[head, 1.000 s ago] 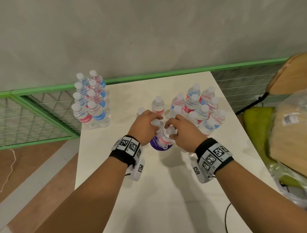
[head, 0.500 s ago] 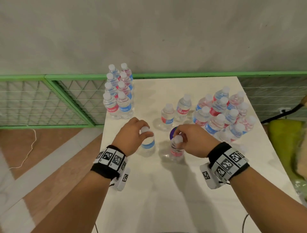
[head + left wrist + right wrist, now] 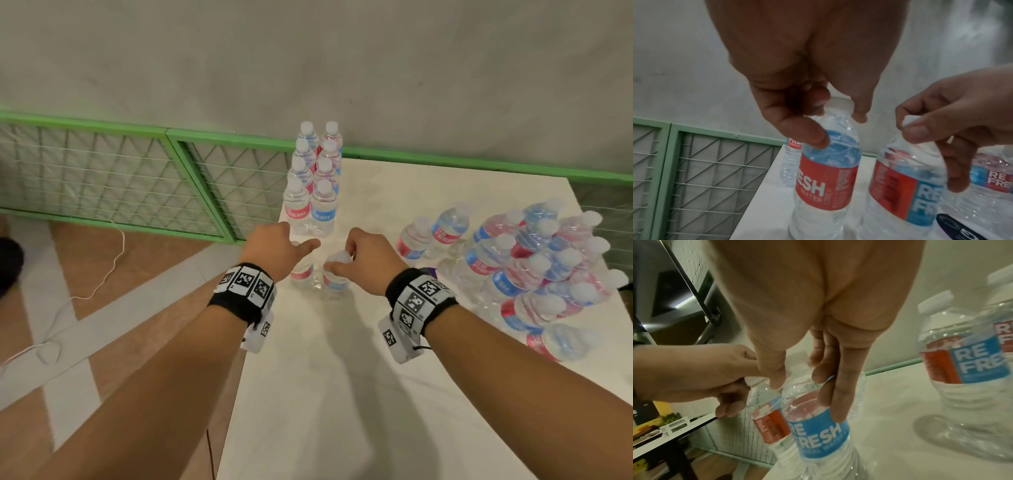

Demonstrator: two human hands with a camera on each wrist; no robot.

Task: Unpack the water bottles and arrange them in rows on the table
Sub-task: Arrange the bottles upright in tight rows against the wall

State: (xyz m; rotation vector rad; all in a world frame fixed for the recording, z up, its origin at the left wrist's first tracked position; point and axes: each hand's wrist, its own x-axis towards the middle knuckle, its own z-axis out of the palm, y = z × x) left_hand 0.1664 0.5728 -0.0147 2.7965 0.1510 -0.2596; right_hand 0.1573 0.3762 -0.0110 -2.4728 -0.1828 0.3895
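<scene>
Two clear water bottles with white caps and red-and-blue labels stand side by side near the left edge of the white table (image 3: 342, 383). My left hand (image 3: 294, 250) holds the left bottle (image 3: 302, 274) by its cap, fingers curled round the cap in the left wrist view (image 3: 838, 123). My right hand (image 3: 339, 262) pinches the cap of the right bottle (image 3: 337, 282), its other fingers hanging down the bottle's side (image 3: 799, 381). Both bottles sit just in front of two rows of bottles (image 3: 313, 178). Whether their bases touch the table I cannot tell.
A torn pack of several bottles (image 3: 534, 270) lies at the right, with two loose bottles (image 3: 431, 233) beside it. A dark purple round object (image 3: 431, 273) sits behind my right wrist. A green mesh fence (image 3: 137, 178) and a white floor cable (image 3: 102, 274) are left of the table.
Both hands have carried their bottles left from the middle of the table to the front of the two rows. The head view has swung left with them.
</scene>
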